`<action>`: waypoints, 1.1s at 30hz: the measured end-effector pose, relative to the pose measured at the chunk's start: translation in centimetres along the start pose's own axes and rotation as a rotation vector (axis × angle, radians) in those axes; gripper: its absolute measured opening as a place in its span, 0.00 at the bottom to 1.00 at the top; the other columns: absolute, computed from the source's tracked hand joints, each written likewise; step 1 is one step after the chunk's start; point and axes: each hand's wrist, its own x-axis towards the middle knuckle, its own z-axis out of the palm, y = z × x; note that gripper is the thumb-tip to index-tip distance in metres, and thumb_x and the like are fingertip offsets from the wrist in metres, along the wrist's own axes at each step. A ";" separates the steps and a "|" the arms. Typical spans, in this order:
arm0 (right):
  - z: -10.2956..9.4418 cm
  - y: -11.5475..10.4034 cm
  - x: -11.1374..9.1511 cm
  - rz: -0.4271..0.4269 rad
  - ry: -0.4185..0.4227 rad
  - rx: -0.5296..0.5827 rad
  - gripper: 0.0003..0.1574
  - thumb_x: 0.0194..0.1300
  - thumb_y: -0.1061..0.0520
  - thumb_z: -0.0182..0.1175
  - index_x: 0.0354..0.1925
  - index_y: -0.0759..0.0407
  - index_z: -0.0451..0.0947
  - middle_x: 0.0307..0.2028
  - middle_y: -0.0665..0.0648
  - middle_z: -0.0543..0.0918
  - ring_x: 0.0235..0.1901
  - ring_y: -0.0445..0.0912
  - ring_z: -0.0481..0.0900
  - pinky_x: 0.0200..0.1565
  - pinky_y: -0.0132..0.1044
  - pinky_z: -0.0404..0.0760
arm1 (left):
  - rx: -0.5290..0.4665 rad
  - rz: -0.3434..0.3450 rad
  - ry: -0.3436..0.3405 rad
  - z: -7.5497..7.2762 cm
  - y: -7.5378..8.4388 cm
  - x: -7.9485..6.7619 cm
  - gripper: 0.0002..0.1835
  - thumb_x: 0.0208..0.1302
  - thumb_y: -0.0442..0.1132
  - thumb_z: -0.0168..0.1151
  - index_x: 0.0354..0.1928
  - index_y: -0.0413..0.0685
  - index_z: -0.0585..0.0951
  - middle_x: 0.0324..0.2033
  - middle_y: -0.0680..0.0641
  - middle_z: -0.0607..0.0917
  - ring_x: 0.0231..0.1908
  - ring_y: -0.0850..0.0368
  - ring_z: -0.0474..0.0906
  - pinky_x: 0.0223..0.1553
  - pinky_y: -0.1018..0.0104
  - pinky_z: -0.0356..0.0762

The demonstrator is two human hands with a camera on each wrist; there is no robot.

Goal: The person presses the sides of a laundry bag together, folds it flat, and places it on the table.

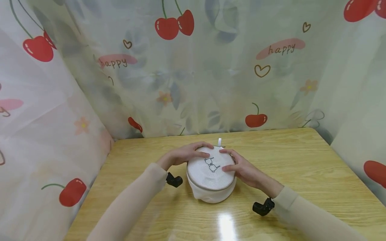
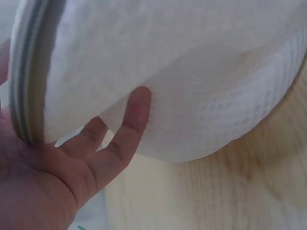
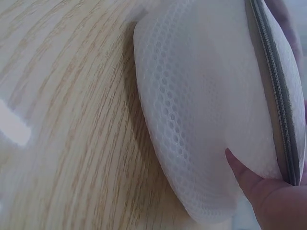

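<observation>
A round white mesh laundry bag [image 1: 211,177] stands on the wooden table, with a grey zipper [image 3: 278,96] round its upper rim. Its lid has a small grey drawing [image 1: 212,164] on it, and a white tab [image 1: 219,142] sticks up at the back. My left hand [image 1: 188,154] grips the bag's left rim, some fingers over the lid and others against the mesh side, as the left wrist view shows. From the right, my right hand [image 1: 241,167] holds the opposite rim, fingers on the lid; in the right wrist view one digit presses the side wall.
The wooden table [image 1: 144,207] carries the bag near its middle. Behind and at both sides hang pale curtains [image 1: 205,83] printed with cherries and "happy". Each wrist wears a black camera, the left one [image 1: 174,180] close to the bag, the right one [image 1: 263,207] further off.
</observation>
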 end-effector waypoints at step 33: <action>-1.0 0.4 -2.0 0.069 0.056 -0.261 0.45 0.66 0.50 0.64 0.75 0.45 0.55 0.67 0.64 0.61 0.54 0.54 0.74 0.49 0.46 0.77 | -0.011 0.023 0.253 1.7 -2.3 0.1 0.24 0.61 0.54 0.68 0.60 0.64 0.78 0.60 0.51 0.75 0.43 0.55 0.81 0.39 0.63 0.80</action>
